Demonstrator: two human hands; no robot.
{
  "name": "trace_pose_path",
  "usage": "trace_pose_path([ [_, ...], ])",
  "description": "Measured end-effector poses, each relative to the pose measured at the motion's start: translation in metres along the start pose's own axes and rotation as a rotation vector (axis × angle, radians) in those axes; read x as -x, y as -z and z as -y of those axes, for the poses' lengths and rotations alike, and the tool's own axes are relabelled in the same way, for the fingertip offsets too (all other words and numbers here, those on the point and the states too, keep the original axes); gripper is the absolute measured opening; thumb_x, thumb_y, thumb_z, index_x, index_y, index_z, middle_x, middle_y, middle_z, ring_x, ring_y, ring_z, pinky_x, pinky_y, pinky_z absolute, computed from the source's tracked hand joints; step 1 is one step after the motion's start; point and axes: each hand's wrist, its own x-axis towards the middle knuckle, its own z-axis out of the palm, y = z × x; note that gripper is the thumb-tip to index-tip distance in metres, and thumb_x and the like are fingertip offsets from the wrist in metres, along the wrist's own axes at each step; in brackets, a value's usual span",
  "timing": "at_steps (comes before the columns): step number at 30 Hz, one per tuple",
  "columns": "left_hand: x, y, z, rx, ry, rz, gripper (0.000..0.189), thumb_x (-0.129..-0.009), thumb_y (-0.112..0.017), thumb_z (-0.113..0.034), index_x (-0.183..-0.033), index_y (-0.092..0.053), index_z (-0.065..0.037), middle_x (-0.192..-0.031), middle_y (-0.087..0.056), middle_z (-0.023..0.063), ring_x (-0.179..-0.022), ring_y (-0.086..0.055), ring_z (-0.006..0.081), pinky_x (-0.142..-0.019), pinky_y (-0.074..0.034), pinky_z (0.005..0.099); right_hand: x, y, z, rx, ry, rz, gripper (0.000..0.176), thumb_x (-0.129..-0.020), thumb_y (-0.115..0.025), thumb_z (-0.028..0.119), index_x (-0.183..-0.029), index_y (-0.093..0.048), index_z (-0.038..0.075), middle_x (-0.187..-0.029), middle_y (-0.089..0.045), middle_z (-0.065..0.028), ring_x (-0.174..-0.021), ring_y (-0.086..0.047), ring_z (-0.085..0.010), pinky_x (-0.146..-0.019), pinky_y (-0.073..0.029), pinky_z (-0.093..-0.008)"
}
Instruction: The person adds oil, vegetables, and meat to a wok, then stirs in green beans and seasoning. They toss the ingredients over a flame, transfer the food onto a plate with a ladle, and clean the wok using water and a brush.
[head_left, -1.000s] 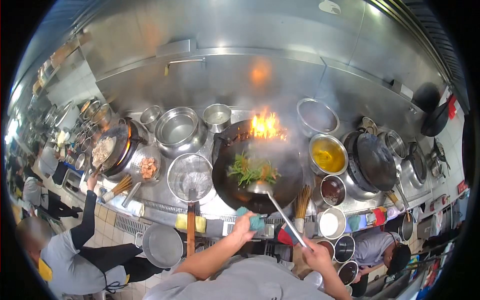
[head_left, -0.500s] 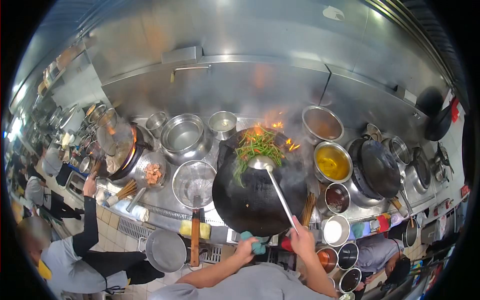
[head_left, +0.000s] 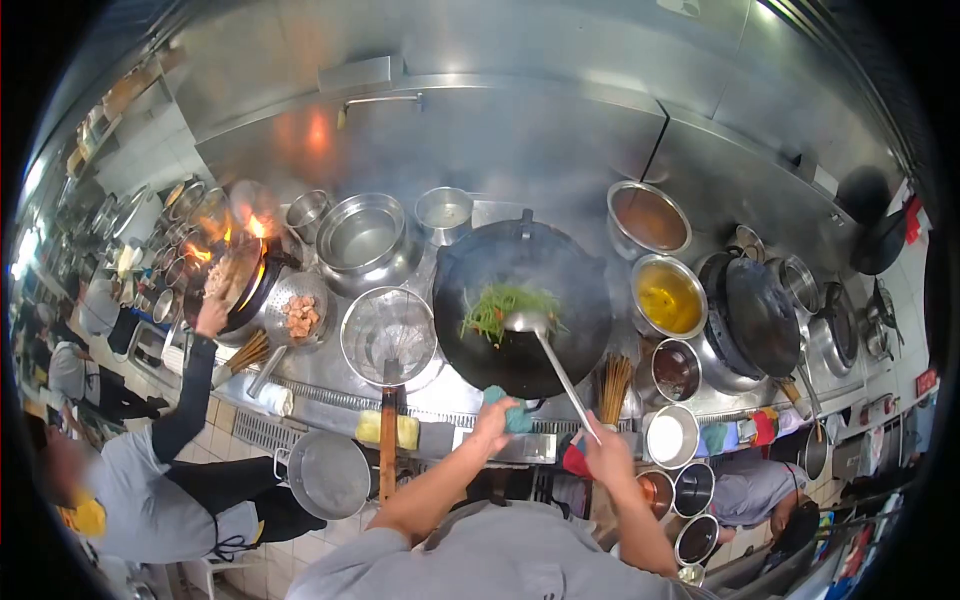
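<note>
My left hand is closed on a teal cloth at the near rim of a large black wok; the cloth hides the wok's handle. My right hand grips the handle of a long metal ladle. The ladle's bowl rests among long green vegetables with small reddish bits, in the middle of the wok. Thin smoke or steam rises over them.
Left of the wok stand a wire strainer, a steel pot and a perforated ladle with pinkish chunks. To the right are a bowl of yellow liquid and a bamboo brush. A co-worker handles a flaming wok at left.
The wok has gone from tilted to lying flatter, farther back. The vegetables have dropped from its far edge to its middle. Flames behind it are gone; flames at the co-worker's wok have grown.
</note>
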Motion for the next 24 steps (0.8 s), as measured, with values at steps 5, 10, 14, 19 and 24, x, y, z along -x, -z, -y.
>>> trace_pose_path([
  [5,0.067,0.021,0.032,0.035,-0.186,0.07,0.028,-0.087,-0.065,-0.004,-0.115,-0.063,-0.008,-0.101,-0.066,0.0074,-0.093,-0.069,0.028,-0.084,-0.061,0.0468,0.007,0.014,0.017,-0.19,-0.038,-0.126,0.047,-0.099,-0.063,0.013,-0.146,-0.06,0.013,-0.083,-0.069,-0.0162,-0.071,-0.065,-0.0259,-0.07,-0.052,-0.0391],
  [10,0.017,-0.014,-0.007,0.047,-0.058,0.027,0.014,-0.088,-0.065,-0.009,-0.102,-0.061,-0.012,-0.097,-0.066,0.0071,-0.086,-0.068,0.0263,-0.071,-0.058,0.045,0.052,0.053,0.009,-0.555,-0.318,0.016,0.048,-0.101,-0.06,0.008,-0.149,-0.056,0.003,-0.087,-0.065,-0.0023,-0.072,-0.056,-0.0079,-0.065,-0.046,-0.0256],
  [14,-0.014,-0.024,-0.025,0.003,-0.032,-0.037,0.013,-0.087,-0.065,-0.009,-0.099,-0.059,-0.012,-0.091,-0.063,0.0056,-0.082,-0.066,0.0238,-0.071,-0.056,0.0443,0.001,0.032,-0.006,-0.41,-0.348,-0.016,0.05,-0.099,-0.061,0.015,-0.146,-0.055,0.0,-0.099,-0.074,-0.0204,-0.085,-0.072,-0.0207,-0.079,-0.056,-0.035],
  [19,-0.03,-0.012,-0.029,0.004,-0.032,-0.01,0.013,-0.089,-0.068,-0.013,-0.099,-0.06,-0.012,-0.089,-0.064,0.0043,-0.079,-0.065,0.0224,-0.07,-0.055,0.0427,-0.117,-0.044,-0.027,-0.632,-0.35,-0.048,0.055,-0.103,-0.058,0.014,-0.156,-0.047,0.01,-0.066,-0.056,-0.0016,-0.051,-0.05,-0.0112,-0.045,-0.043,-0.0306],
  [24,-0.006,-0.032,-0.042,0.019,0.021,-0.026,0.025,-0.092,-0.076,-0.029,-0.103,-0.06,-0.014,-0.089,-0.064,0.0041,-0.079,-0.065,0.0214,-0.07,-0.055,0.0417,-0.148,-0.05,0.038,-0.858,-0.396,0.199,0.056,-0.102,-0.06,0.016,-0.156,-0.047,0.014,-0.069,-0.058,-0.0027,-0.05,-0.052,-0.0127,-0.044,-0.044,-0.0323],
])
